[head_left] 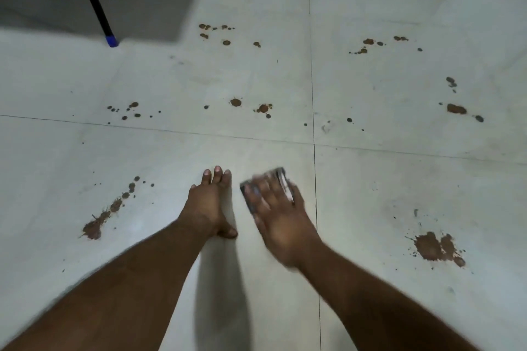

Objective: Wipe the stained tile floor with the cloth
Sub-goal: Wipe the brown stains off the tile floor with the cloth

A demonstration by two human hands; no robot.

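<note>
A black pole (91,0) with a blue tip stood far beyond the left hand (209,202), whose straight fingers (218,177) pressed flat on the tile floor (399,179). Brown stains (95,225) lay left, ahead and right. The right hand (278,214), blurred, pressed extended fingers on the cloth (278,175) beneath them.

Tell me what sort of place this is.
Probably an indoor room, perhaps in a home: large pale floor tiles with thin dark grout lines, spattered with brown stains, and a black pole with a blue tip by a grey wall.
</note>
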